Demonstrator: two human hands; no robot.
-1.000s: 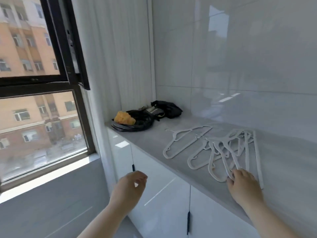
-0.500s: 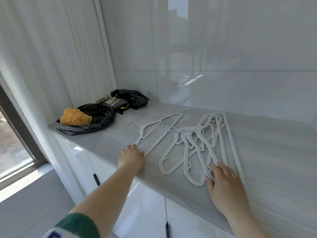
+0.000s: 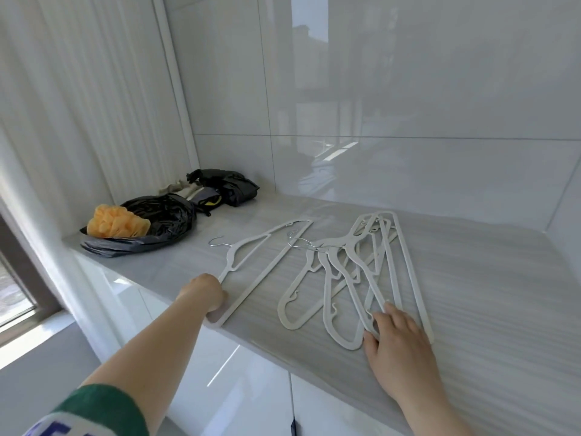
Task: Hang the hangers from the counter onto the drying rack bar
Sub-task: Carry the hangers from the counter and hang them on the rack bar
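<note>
Several white hangers with metal hooks lie flat on the grey counter [image 3: 471,309]. One single hanger [image 3: 261,262] lies apart at the left; my left hand [image 3: 204,294] curls round its near corner at the counter's front edge. A pile of overlapping hangers [image 3: 355,272] lies to the right. My right hand [image 3: 396,338] lies on the pile's near ends, fingers spread over the hanger arms. The drying rack bar is out of view.
At the counter's far left sit a black plastic bag [image 3: 157,221] with an orange mesh sponge [image 3: 116,221] and a dark bundle [image 3: 226,187]. Glossy tiled walls stand behind and to the right. White cabinet doors [image 3: 226,372] are below; a window frame [image 3: 19,278] is at left.
The view swung right, away from the window. My left hand rose from below the counter to the single hanger and closed on its corner. My right hand stayed on the pile.
</note>
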